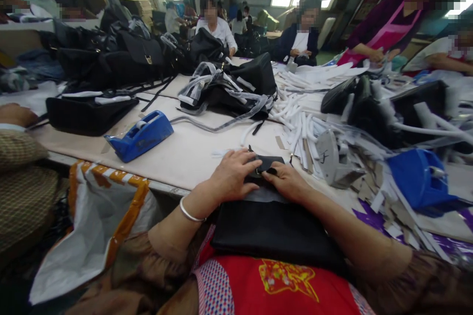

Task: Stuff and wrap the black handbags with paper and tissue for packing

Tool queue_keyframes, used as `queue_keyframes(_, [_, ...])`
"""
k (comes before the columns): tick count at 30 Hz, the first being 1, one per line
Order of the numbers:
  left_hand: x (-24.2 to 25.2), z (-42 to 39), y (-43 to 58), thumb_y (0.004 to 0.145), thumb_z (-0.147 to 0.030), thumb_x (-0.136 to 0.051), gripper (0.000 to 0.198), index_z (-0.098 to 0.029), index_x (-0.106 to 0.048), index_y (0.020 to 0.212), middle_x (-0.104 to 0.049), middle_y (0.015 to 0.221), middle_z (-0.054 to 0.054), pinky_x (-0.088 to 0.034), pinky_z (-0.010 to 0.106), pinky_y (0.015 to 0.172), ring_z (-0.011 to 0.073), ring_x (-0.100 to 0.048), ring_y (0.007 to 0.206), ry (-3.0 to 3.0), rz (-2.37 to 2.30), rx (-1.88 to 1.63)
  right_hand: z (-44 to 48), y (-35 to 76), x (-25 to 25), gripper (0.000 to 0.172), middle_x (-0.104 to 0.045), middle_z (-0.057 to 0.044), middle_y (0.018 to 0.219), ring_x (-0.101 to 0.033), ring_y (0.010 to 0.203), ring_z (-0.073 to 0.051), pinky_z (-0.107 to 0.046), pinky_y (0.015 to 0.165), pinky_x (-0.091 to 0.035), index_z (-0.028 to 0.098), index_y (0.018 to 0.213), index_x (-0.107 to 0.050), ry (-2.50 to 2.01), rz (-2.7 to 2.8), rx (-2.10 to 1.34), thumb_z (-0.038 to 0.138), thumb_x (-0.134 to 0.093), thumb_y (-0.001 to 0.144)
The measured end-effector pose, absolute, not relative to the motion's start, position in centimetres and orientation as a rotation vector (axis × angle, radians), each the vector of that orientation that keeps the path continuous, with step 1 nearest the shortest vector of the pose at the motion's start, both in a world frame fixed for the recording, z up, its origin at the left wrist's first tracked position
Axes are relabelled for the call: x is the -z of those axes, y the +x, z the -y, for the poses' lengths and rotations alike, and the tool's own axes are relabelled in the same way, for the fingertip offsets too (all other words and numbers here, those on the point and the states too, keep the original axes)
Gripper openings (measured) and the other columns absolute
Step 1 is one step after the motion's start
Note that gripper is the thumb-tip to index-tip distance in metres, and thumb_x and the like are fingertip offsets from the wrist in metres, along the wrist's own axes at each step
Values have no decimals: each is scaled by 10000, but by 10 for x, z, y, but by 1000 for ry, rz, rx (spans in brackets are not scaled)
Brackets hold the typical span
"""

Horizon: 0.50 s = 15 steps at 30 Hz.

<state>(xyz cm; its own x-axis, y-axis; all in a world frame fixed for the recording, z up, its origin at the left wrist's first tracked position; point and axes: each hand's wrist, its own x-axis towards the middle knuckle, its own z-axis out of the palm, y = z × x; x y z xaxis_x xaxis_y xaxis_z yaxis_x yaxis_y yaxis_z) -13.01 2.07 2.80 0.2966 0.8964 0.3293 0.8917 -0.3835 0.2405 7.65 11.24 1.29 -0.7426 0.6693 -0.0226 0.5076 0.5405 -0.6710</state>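
A black bag [277, 231] lies across my lap and leans against the table edge, its far end reaching onto the tabletop. My left hand [234, 174] holds the bag's far end, fingers laid over a black flap [271, 161] and thumb on the near side. Just right of it, my right hand [290, 181] pinches a short black strap end beside a small metal buckle [257, 171]. The two hands are close together, and the fingers partly cover the buckle. Grey translucent sheeting [264, 194] shows between my hands and the bag's smooth black panel.
A blue tape dispenser [142, 135] stands at left, another blue dispenser [421, 182] at right. White foam tubes [295, 123] pile up beyond my hands. Black bags [244, 83] cover the table's far side. A white sack [99, 216] hangs below the edge. Several co-workers sit or stand around.
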Motion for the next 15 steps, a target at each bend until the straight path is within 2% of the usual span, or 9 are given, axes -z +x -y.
queue_keyframes(3, [-15,-34,-112,853,-408,-677,505,-215,-570,1307,-588,1354,145,-444,523,1024,325,-562,1233,2549,-1732,-308,-104,82,-13,311,-636,-70,880,-613,808,-182,-329,812,-474,188,766,-704,-847,2606,-881,323,-481,936])
queue_keyframes(5, [-9,-40,-105,920,-354,-590,390,-196,-583,1277,-634,1273,152,-512,462,930,303,-626,1140,2534,-1775,-218,-105,93,-14,252,-672,-91,971,-630,932,-209,-341,898,-474,193,883,-729,-831,2516,-788,317,-513,922])
queue_keyframes(7, [-5,-43,-102,963,-327,-513,334,-196,-591,1261,-667,1207,141,-541,412,881,281,-658,1087,2516,-1789,-206,-111,109,-14,274,-673,-122,1102,-621,1032,-240,-361,946,-463,174,1046,-716,-1002,2349,-644,335,-556,893])
queue_keyframes(10, [-2,-45,-103,987,-313,-464,331,-206,-592,1273,-674,1230,125,-555,363,902,251,-666,1110,2440,-1799,-278,-120,132,-11,431,-678,-156,1119,-643,973,-272,-376,872,-486,116,1164,-669,-1502,2148,-644,398,-600,845])
queue_keyframes(12, [0,-46,-106,985,-292,-469,347,-207,-587,1299,-655,1296,115,-544,356,960,241,-644,1170,2375,-1785,-350,-122,142,-7,424,-710,-131,994,-658,883,-262,-340,768,-491,115,1077,-697,-1715,2101,-851,451,-589,842])
queue_keyframes(15, [0,-48,-111,964,-251,-504,361,-194,-601,1307,-646,1333,91,-498,366,1053,234,-600,1247,2278,-1730,-456,-119,146,-3,366,-702,-76,801,-647,785,-233,-279,630,-438,150,869,-712,-1733,2126,-1036,487,-572,841])
